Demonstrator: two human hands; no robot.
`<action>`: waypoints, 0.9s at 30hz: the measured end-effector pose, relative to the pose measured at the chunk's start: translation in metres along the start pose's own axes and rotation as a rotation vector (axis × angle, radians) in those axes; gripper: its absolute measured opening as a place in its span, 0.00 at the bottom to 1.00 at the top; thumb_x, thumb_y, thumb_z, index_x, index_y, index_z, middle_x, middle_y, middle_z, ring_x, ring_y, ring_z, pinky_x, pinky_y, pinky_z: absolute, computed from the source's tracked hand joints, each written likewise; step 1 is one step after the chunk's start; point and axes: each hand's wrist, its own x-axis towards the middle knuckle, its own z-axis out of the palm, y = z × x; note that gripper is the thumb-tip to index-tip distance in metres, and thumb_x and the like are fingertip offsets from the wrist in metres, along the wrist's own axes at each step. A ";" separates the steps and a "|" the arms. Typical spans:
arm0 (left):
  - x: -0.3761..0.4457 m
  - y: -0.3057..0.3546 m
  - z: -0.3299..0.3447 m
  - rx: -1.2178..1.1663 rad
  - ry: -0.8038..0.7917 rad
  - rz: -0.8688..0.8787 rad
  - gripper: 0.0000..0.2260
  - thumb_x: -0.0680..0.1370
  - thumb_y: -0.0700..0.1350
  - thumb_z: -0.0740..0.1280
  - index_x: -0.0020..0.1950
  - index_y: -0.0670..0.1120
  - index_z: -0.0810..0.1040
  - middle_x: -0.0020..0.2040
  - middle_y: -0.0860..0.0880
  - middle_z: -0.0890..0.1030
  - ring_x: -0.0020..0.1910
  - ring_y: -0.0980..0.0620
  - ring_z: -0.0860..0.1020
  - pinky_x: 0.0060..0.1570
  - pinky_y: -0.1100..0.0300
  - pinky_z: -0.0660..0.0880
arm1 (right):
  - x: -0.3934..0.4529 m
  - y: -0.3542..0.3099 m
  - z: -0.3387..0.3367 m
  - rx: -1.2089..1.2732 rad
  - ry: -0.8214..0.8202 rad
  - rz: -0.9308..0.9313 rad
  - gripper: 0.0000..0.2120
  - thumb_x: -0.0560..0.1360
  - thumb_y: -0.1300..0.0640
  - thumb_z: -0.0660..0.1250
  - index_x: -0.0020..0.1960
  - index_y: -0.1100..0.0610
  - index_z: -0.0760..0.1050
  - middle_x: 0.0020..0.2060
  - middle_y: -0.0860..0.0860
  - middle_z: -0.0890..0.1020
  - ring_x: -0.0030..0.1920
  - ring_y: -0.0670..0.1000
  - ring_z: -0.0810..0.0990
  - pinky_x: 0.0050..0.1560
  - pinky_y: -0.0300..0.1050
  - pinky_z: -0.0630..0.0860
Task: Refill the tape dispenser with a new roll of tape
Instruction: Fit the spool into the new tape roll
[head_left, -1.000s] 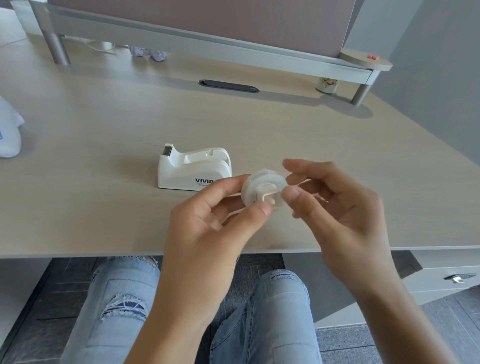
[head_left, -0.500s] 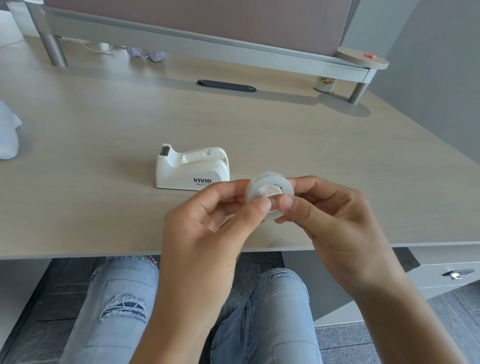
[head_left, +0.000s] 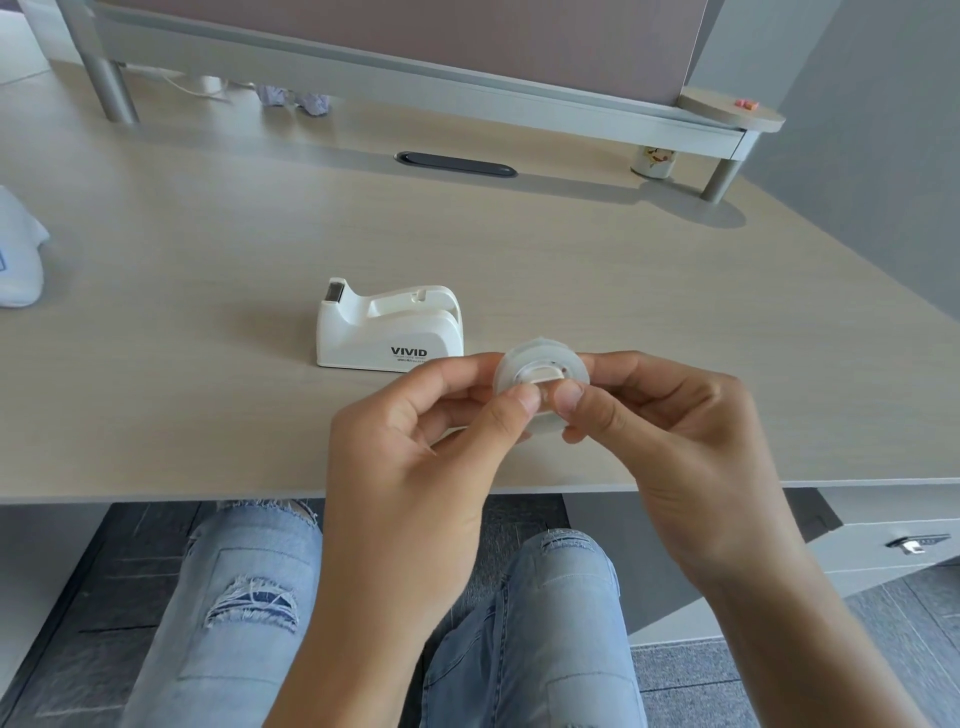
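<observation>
Both hands — left hand (head_left: 415, 441) and right hand (head_left: 670, 431) — pinch a clear tape roll (head_left: 540, 374) above the tabletop (head_left: 208, 312); the empty dispenser (head_left: 387, 330) sits just beyond, up-left, nearer the left.

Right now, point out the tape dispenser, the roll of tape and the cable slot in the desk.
tape dispenser (head_left: 382, 340): head view, on its white side wall left of the VIVID lettering.
roll of tape (head_left: 569, 362): head view, on the clear upper rim.
cable slot (head_left: 455, 164): head view, on the middle of its dark cover.
</observation>
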 end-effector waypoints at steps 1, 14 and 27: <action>0.000 0.000 0.000 0.003 0.003 0.002 0.05 0.75 0.39 0.76 0.49 0.46 0.88 0.43 0.48 0.91 0.43 0.48 0.89 0.51 0.56 0.83 | 0.000 0.000 0.000 -0.003 0.003 0.001 0.09 0.66 0.53 0.77 0.45 0.55 0.90 0.40 0.51 0.91 0.36 0.46 0.82 0.41 0.38 0.80; 0.000 -0.003 0.002 0.016 0.077 0.012 0.06 0.75 0.38 0.76 0.49 0.47 0.88 0.42 0.50 0.91 0.42 0.48 0.89 0.45 0.63 0.82 | -0.001 -0.004 0.006 -0.088 0.044 0.058 0.11 0.67 0.49 0.78 0.45 0.53 0.91 0.41 0.50 0.91 0.38 0.47 0.82 0.44 0.43 0.81; 0.000 -0.005 0.002 0.034 0.121 0.006 0.06 0.75 0.39 0.77 0.49 0.49 0.88 0.41 0.52 0.91 0.41 0.49 0.89 0.46 0.61 0.82 | 0.000 0.000 0.009 -0.114 0.066 0.063 0.13 0.67 0.48 0.78 0.48 0.54 0.91 0.42 0.52 0.92 0.42 0.51 0.84 0.50 0.57 0.83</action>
